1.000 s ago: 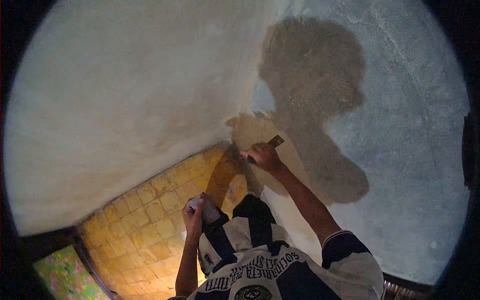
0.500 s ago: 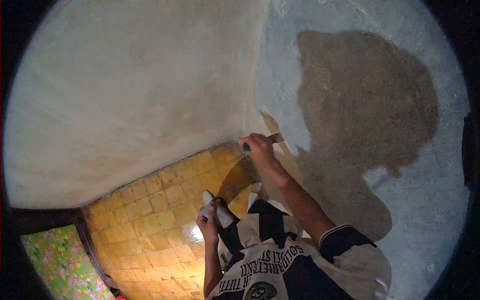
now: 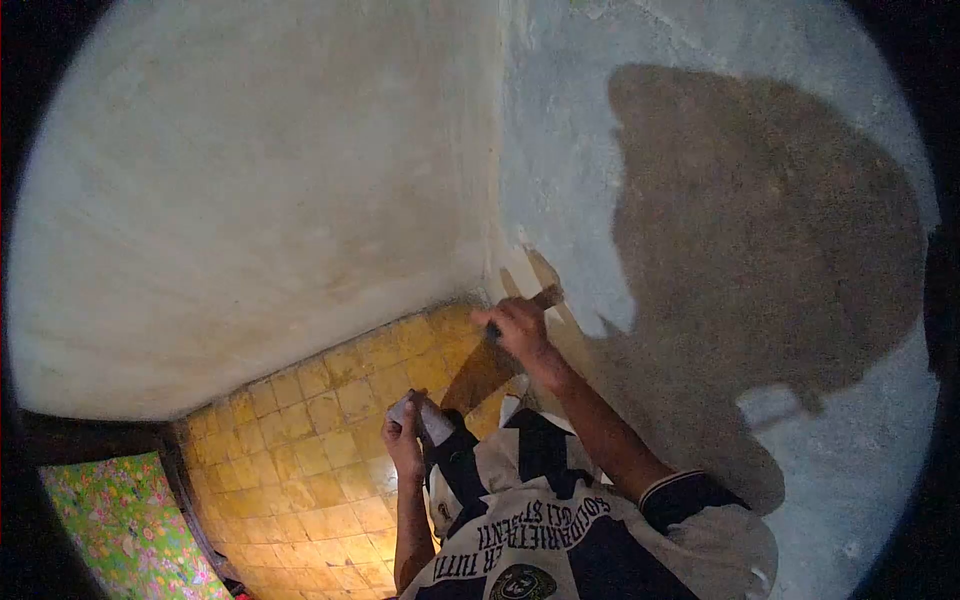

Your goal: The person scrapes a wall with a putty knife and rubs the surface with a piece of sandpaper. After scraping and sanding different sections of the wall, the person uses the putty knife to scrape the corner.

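Observation:
My right hand is wrapped round the dark handle of a scraper. Its flat blade sticks out to the right of my fist, close to the blue-grey wall just beside the corner. My left hand is held low in front of my body with its fingers closed. A small greyish piece shows at those fingertips, overlapping my foot in this view; I cannot tell what it is.
A cream wall meets the blue-grey one at the corner. Yellow tiles cover the floor, brightly lit near my legs. Lower left lies a green flowered cloth. My shadow falls large across the right wall.
My right hand with the scraper sits slightly lower in view, still near the corner. My left hand has shifted a little left. The view has tilted slightly, and my shadow has spread right.

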`<state>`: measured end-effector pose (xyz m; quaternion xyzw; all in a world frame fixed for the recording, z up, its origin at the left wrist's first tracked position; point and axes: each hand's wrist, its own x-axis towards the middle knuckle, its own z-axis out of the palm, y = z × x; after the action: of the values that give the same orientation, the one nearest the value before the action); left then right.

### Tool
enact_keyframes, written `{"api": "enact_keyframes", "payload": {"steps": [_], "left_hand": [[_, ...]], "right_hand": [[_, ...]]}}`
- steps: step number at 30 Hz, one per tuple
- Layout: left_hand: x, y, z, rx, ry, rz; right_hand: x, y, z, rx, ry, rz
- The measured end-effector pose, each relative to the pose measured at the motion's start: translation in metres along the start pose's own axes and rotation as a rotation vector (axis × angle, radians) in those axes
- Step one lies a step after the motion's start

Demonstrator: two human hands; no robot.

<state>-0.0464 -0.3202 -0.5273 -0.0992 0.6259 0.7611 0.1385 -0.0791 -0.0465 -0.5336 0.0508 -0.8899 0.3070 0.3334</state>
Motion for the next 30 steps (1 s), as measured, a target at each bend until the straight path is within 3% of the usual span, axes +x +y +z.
{"api": "enact_keyframes", "payload": {"steps": [2, 5, 8, 12, 15, 18, 21, 22, 25, 26, 29, 30], "left_hand": [[0.0, 0.01, 0.009, 0.0, -0.03, 0.014], [0.009, 0.007, 0.01, 0.047, -0.109, 0.042], [0.004, 0.023, 0.012, 0.076, -0.16, 0.045], [-0.002, 0.029, 0.023, 0.049, -0.155, 0.055], [-0.003, 0.035, 0.023, 0.08, -0.167, 0.086], [-0.003, 0.033, 0.019, 0.144, -0.131, 0.045], [0.003, 0.019, 0.013, 0.141, -0.138, 0.047], [0.005, 0.016, 0.01, 0.128, -0.154, 0.057], [0.0, 0.024, 0.011, 0.147, -0.125, 0.008], [0.004, 0.023, 0.01, 0.166, -0.154, 0.073], [0.01, 0.018, 0.007, 0.153, -0.153, 0.039], [0.015, 0.012, 0.007, 0.115, -0.179, 0.08]], "right_hand": [[0.005, 0.02, -0.003, 0.059, 0.071, 0.181], [0.008, 0.01, -0.001, 0.057, 0.078, 0.037], [0.018, -0.042, -0.031, 0.088, -0.076, 0.043], [-0.001, -0.013, -0.022, 0.152, -0.043, 0.303], [0.0, -0.03, -0.024, 0.048, -0.045, 0.142], [0.004, -0.036, -0.032, 0.134, -0.04, 0.114], [0.003, -0.008, -0.025, 0.204, -0.132, 0.355], [-0.002, -0.011, -0.021, 0.292, -0.083, 0.316], [0.006, -0.045, -0.038, 0.173, -0.082, 0.149], [0.006, -0.045, -0.041, 0.125, -0.055, 0.114], [-0.01, -0.007, -0.027, 0.376, -0.115, 0.476], [-0.014, -0.005, -0.019, 0.323, -0.203, 0.532]]}}
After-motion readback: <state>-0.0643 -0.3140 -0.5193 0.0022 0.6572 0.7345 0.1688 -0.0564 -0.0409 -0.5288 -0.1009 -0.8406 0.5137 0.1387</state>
